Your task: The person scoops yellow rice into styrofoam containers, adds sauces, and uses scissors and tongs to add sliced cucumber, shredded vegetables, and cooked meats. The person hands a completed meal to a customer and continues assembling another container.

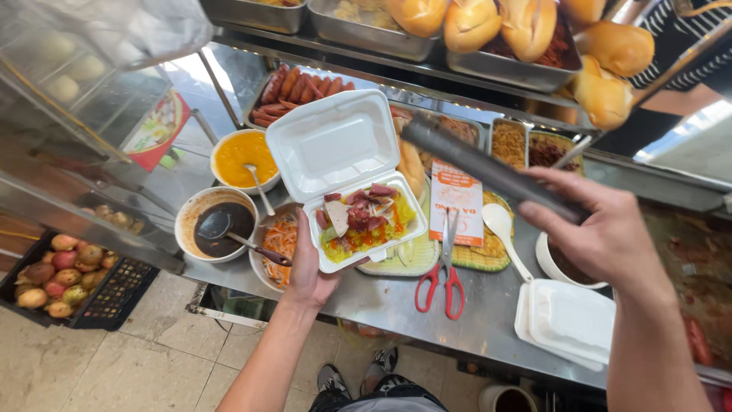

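My left hand (309, 263) holds an open white foam box (343, 149) from below. Its base is filled with yellow rice, red meat slices and shredded vegetables (364, 219); its lid stands tilted up behind. My right hand (598, 225) grips dark metal tongs (480, 164) that point up-left toward the box lid, their tips shut and holding nothing. Both hands hover over a steel counter (396, 301).
A bowl of dark sauce with a ladle (216, 223), a bowl of orange sauce (242, 159), shredded carrot (280, 240), red scissors (442, 278), a white spoon (503, 229), stacked closed foam boxes (568, 320), sausages (293, 90), bread rolls (526, 27), a fruit crate (65, 278).
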